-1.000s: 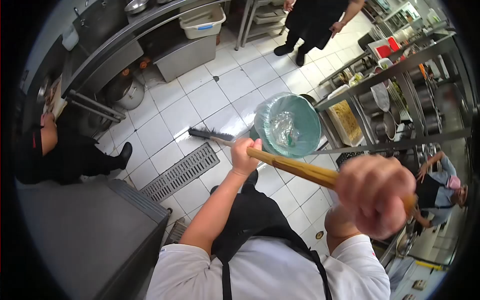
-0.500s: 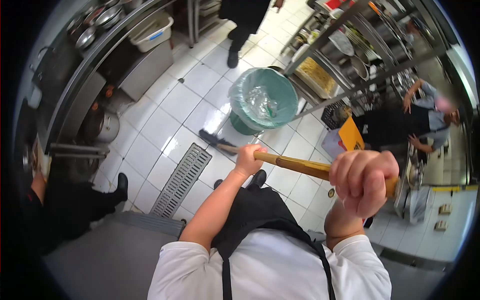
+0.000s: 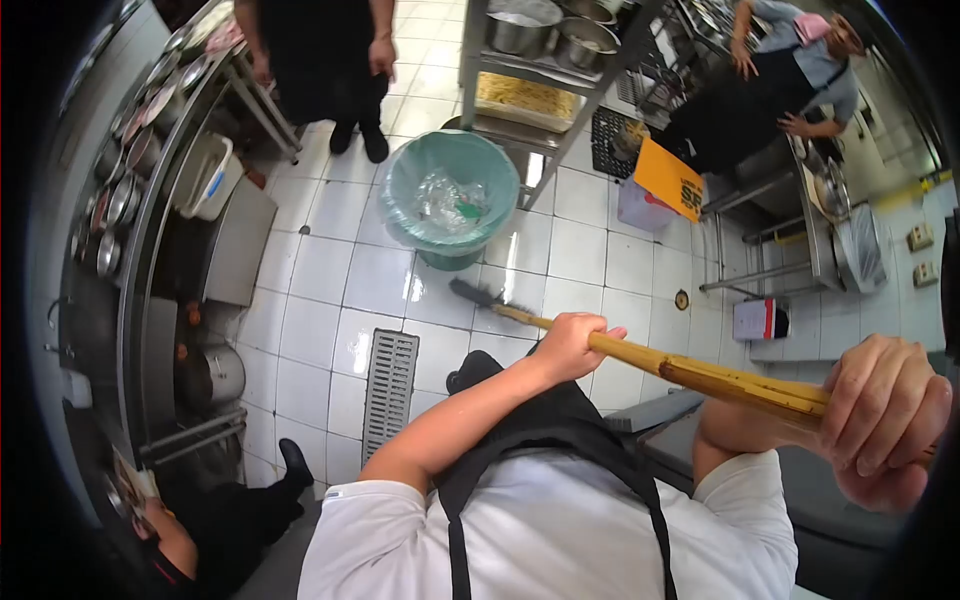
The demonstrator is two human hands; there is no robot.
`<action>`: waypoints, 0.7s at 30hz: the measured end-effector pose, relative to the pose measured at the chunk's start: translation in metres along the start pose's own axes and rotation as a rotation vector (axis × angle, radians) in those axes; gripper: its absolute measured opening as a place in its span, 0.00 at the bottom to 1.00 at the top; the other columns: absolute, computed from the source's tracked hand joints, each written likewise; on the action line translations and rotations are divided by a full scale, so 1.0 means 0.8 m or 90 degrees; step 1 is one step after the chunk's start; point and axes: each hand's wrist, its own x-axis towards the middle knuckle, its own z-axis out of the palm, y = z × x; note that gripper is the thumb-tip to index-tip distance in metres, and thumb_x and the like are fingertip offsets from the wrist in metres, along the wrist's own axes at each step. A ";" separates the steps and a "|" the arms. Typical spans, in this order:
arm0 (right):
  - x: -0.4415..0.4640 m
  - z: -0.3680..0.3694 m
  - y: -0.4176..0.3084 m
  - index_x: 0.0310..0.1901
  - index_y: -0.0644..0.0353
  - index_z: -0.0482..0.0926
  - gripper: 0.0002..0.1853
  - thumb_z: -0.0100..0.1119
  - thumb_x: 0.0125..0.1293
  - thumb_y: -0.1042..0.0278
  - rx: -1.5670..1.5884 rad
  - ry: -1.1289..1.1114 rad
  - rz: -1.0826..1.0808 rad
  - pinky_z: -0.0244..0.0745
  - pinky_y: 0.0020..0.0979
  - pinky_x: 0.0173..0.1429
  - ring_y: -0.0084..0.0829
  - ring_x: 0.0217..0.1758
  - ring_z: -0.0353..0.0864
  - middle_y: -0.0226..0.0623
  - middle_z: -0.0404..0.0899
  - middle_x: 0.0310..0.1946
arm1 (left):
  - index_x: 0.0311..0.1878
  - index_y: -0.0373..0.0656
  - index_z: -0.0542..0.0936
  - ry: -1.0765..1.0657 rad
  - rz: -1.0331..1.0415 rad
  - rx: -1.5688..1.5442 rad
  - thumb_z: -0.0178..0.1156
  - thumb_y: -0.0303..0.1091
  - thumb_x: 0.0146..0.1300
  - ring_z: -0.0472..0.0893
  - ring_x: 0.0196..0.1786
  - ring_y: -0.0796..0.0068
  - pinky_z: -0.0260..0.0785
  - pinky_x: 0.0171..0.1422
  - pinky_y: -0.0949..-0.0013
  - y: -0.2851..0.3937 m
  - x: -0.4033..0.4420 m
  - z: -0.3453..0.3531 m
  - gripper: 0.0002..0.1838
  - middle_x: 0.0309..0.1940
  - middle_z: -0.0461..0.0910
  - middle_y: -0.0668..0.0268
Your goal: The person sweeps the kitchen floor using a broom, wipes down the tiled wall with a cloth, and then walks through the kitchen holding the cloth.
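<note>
A broom with a yellowish wooden handle (image 3: 700, 377) slants across in front of my body. My left hand (image 3: 573, 348) is closed around the lower part of the handle. Toward the right edge of the view, my right hand (image 3: 882, 415) grips its upper end, fingers wrapped round. The dark broom head (image 3: 472, 293) rests on the white tiled floor (image 3: 370, 280), just in front of a green bin (image 3: 449, 258). A clear plastic liner (image 3: 420, 222) covers the bin's rim, with crumpled plastic inside.
A floor drain grate (image 3: 390, 390) lies left of my feet. Metal shelving with pots (image 3: 525, 30) stands behind the bin. A person (image 3: 315, 60) stands at the back left, another (image 3: 770, 90) at the right, a third (image 3: 220, 520) at lower left. An orange cardboard sheet (image 3: 668, 180) leans over a box.
My view has turned to the right, so the bin and drain appear further left. Both hands and the broom have shifted right in view, and the broom head now lies closer below the bin.
</note>
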 end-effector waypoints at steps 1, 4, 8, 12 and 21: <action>-0.005 -0.008 -0.001 0.26 0.55 0.64 0.19 0.59 0.70 0.58 -0.026 0.001 -0.005 0.67 0.23 0.15 0.19 0.11 0.65 0.27 0.68 0.14 | 0.17 0.38 0.69 -0.001 0.013 -0.003 0.64 0.36 0.64 0.71 0.20 0.48 0.60 0.24 0.56 -0.007 0.014 0.020 0.22 0.15 0.70 0.52; -0.041 -0.049 0.028 0.23 0.56 0.66 0.20 0.69 0.62 0.60 -0.079 0.051 -0.054 0.67 0.21 0.15 0.18 0.10 0.68 0.26 0.71 0.14 | 0.18 0.37 0.69 0.011 0.033 -0.017 0.62 0.35 0.65 0.70 0.21 0.47 0.61 0.25 0.55 -0.040 0.056 0.077 0.21 0.16 0.70 0.51; -0.072 -0.092 0.084 0.20 0.58 0.65 0.24 0.75 0.56 0.62 -0.158 0.163 -0.025 0.66 0.25 0.16 0.23 0.10 0.68 0.29 0.69 0.13 | 0.20 0.36 0.72 0.013 -0.021 -0.015 0.61 0.36 0.66 0.72 0.25 0.46 0.64 0.30 0.55 -0.115 0.118 0.131 0.19 0.19 0.72 0.50; -0.092 -0.113 0.150 0.19 0.61 0.66 0.20 0.70 0.58 0.69 -0.145 0.296 0.052 0.63 0.27 0.19 0.25 0.12 0.65 0.30 0.66 0.12 | 0.23 0.36 0.74 0.008 -0.042 0.038 0.61 0.37 0.66 0.73 0.27 0.48 0.65 0.33 0.56 -0.203 0.155 0.153 0.18 0.22 0.73 0.50; -0.072 -0.147 0.174 0.26 0.59 0.67 0.14 0.57 0.69 0.67 -0.054 0.318 0.062 0.64 0.28 0.19 0.21 0.12 0.63 0.30 0.66 0.13 | 0.20 0.35 0.72 -0.014 -0.136 0.034 0.60 0.37 0.65 0.72 0.26 0.43 0.64 0.30 0.56 -0.187 0.129 0.110 0.19 0.19 0.72 0.48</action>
